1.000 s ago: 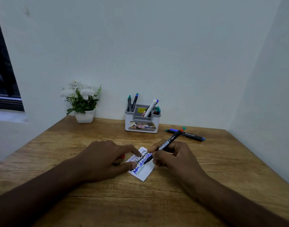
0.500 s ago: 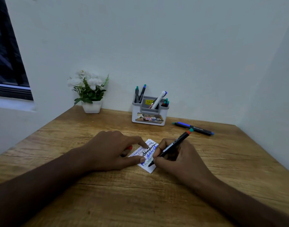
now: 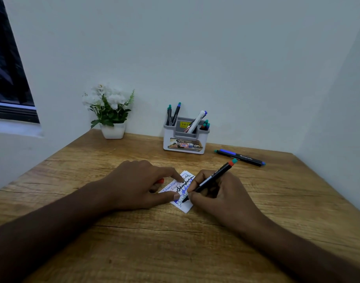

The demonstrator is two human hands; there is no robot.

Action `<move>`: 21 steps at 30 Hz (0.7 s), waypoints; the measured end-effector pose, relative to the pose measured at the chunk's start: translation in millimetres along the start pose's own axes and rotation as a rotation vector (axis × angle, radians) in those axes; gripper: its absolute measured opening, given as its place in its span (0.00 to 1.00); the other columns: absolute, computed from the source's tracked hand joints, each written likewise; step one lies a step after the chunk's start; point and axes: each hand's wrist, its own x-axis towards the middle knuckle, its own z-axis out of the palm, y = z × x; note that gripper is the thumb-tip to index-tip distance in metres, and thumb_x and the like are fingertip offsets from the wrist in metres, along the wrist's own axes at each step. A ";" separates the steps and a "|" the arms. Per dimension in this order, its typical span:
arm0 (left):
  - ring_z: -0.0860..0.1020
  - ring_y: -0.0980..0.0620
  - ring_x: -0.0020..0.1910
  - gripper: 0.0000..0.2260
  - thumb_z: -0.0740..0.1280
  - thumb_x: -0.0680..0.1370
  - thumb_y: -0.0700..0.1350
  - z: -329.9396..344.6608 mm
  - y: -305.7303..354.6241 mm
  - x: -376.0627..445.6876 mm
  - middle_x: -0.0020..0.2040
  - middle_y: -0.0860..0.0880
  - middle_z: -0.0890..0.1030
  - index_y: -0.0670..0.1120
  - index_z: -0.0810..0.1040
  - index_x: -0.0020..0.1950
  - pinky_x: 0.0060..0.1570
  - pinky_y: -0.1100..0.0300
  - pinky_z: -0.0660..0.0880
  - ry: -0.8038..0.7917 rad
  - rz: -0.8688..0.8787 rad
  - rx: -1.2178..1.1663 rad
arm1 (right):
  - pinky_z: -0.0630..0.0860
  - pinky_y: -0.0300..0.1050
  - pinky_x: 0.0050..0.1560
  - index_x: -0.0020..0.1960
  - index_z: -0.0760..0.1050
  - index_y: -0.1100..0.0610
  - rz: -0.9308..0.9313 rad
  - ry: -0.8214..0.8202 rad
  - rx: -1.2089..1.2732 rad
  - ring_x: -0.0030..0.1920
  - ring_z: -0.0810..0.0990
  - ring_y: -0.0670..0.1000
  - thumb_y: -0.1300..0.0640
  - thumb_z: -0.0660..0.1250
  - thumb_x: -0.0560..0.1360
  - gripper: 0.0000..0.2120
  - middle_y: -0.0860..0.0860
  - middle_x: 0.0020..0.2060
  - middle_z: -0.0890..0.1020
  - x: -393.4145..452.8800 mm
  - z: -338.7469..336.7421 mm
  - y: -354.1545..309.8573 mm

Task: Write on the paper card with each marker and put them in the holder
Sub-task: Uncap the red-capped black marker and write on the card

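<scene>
Right hand (image 3: pixel 218 193): fingers pinch black marker (image 3: pixel 210 179), tip on paper card (image 3: pixel 185 207).
Left hand (image 3: pixel 142 185): fingers pin card (red cap (image 3: pixel 160 181) tucked beneath).

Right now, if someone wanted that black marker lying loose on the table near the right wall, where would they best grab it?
Probably at the middle of its barrel. The loose black marker lies flat on the table, slanting left to right, so coming from above with fingers pinching across its narrow width suits it. A second, blue marker lies close behind it, so the nearer side leaves more room.
</scene>
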 end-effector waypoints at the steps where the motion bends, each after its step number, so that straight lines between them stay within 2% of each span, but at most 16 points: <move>1: 0.74 0.64 0.35 0.24 0.54 0.76 0.75 0.0 -0.2 0.3 0.31 0.57 0.75 0.71 0.68 0.70 0.32 0.62 0.62 -0.002 0.002 0.000 | 0.84 0.47 0.44 0.42 0.84 0.42 0.005 0.006 0.000 0.44 0.87 0.49 0.56 0.78 0.74 0.08 0.46 0.40 0.89 0.4 -0.2 0.5; 4: 0.73 0.73 0.39 0.23 0.55 0.77 0.75 0.8 0.0 0.5 0.30 0.58 0.75 0.72 0.68 0.70 0.31 0.62 0.60 0.010 0.009 -0.007 | 0.84 0.44 0.42 0.44 0.84 0.44 0.009 -0.021 -0.002 0.43 0.87 0.49 0.55 0.78 0.73 0.06 0.47 0.40 0.89 0.3 -0.7 1.3; 10: 0.74 0.66 0.36 0.23 0.54 0.76 0.75 -0.3 0.7 0.8 0.30 0.59 0.75 0.73 0.67 0.70 0.31 0.62 0.61 -0.005 0.000 -0.013 | 0.83 0.42 0.41 0.42 0.84 0.48 0.040 -0.008 -0.012 0.44 0.87 0.49 0.56 0.76 0.75 0.04 0.46 0.39 0.89 2.5 0.0 2.3; 13: 0.74 0.67 0.36 0.23 0.54 0.77 0.75 0.1 0.7 0.8 0.31 0.58 0.75 0.73 0.67 0.70 0.32 0.62 0.61 -0.005 -0.003 -0.013 | 0.85 0.46 0.43 0.42 0.84 0.49 0.059 -0.001 -0.006 0.44 0.87 0.49 0.56 0.76 0.76 0.04 0.47 0.40 0.89 2.9 0.2 1.1; 17: 0.71 0.77 0.42 0.21 0.55 0.78 0.74 1.7 -0.4 1.1 0.30 0.58 0.75 0.73 0.67 0.70 0.32 0.61 0.61 0.010 0.006 -0.016 | 0.85 0.49 0.45 0.42 0.84 0.49 0.077 0.007 -0.009 0.45 0.87 0.50 0.56 0.76 0.76 0.05 0.48 0.40 0.89 2.7 1.1 -0.8; 21: 0.72 0.75 0.41 0.22 0.54 0.77 0.75 2.8 -1.6 0.8 0.30 0.57 0.75 0.72 0.68 0.70 0.31 0.61 0.61 0.015 0.010 -0.018 | 0.85 0.52 0.45 0.44 0.84 0.50 0.068 0.008 0.003 0.42 0.87 0.50 0.56 0.76 0.76 0.03 0.49 0.40 0.89 1.6 -0.1 -1.7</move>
